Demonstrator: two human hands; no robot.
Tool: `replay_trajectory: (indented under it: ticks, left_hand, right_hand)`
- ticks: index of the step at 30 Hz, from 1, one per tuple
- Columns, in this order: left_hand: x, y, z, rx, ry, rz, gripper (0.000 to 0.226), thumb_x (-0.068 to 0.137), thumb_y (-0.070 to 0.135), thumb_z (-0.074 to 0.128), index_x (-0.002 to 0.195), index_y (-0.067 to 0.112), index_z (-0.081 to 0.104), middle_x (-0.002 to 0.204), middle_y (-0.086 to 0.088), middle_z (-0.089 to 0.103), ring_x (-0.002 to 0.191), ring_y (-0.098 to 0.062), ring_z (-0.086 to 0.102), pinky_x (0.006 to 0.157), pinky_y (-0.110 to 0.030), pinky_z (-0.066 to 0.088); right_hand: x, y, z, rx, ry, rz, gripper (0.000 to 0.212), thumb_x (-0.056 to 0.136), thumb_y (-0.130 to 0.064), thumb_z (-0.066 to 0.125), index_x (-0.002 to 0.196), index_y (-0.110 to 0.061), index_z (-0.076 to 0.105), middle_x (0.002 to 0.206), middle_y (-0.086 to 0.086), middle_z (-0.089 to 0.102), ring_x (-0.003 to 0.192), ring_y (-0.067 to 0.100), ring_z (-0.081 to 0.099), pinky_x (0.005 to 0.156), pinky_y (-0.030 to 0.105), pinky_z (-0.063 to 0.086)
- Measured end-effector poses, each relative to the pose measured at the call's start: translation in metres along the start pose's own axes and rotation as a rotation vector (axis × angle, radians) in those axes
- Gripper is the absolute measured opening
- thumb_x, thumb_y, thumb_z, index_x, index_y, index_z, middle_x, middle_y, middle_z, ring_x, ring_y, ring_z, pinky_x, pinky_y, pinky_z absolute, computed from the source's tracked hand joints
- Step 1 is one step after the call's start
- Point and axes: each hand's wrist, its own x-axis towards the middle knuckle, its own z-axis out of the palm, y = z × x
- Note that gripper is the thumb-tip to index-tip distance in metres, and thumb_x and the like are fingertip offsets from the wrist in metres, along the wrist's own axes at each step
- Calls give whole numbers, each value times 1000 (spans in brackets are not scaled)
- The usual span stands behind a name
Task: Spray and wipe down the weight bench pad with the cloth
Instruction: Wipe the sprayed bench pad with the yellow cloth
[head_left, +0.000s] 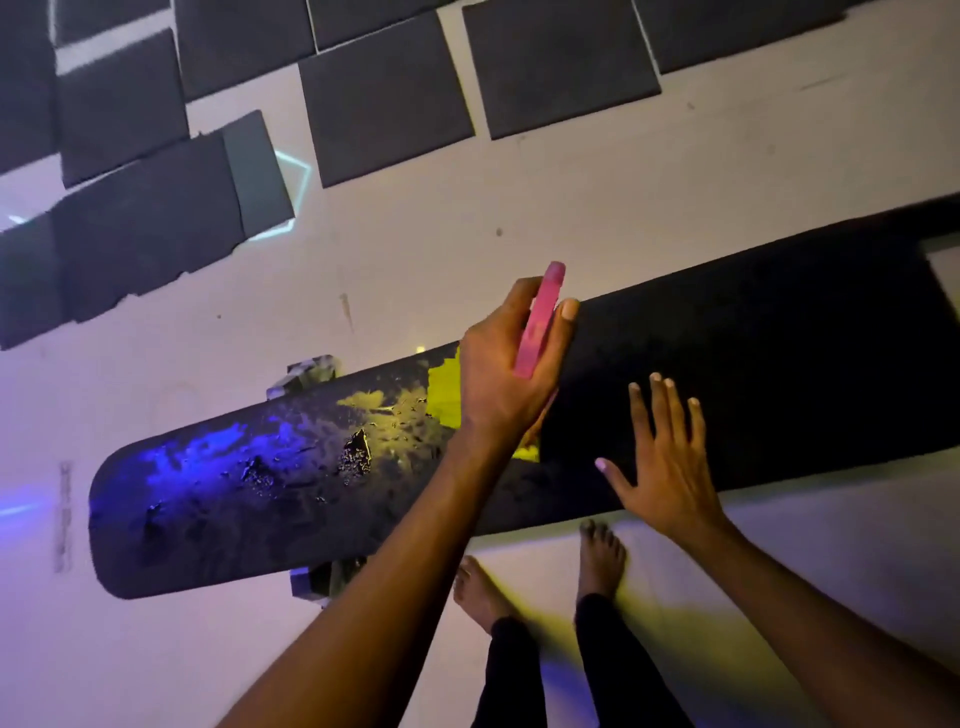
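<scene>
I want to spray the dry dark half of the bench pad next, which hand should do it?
The left hand: it already grips the pink spray bottle above the bench pad. The right hand lies flat and open on the pad, holding nothing.

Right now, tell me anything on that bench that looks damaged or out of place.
The bench pad is worn: its black cover looks cracked and peeling at the rounded left end, and yellow material shows through mid-pad, beside the left hand holding the pink bottle.
</scene>
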Motion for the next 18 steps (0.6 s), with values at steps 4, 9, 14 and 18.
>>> replay_trajectory:
  ticks: [4,9,14,18]
  left_hand:
    - [19,15,26,-42,48,29,33,102,43,55,122,18,63,89,5,73,76,-11,73,70,-40,61]
    - [23,17,50,17,9,32,39,99,44,61,129,19,56,70,16,63,68,-2,68,70,-28,58]
    - [18,14,55,83,-84,48,55,92,47,71,134,19,48,73,24,60,73,9,65,66,-6,49]
    - [18,13,47,98,-156,92,69,87,48,76,138,15,45,82,32,56,80,14,62,67,-7,52]
  right_hand:
    - [-5,6,2,43,-10,23,103,90,-76,26,167,-10,7,174,22,3,162,40,9,129,60,17]
    - [-7,9,0,69,-5,4,102,92,-76,22,167,-10,3,174,22,0,162,38,6,129,60,19]
    - [-8,9,-4,87,-4,-5,101,93,-77,0,167,-10,3,174,21,1,162,38,6,129,60,18]
    - [-8,6,-4,85,-3,22,100,95,-75,24,167,-10,1,174,21,-1,162,38,4,129,60,18]
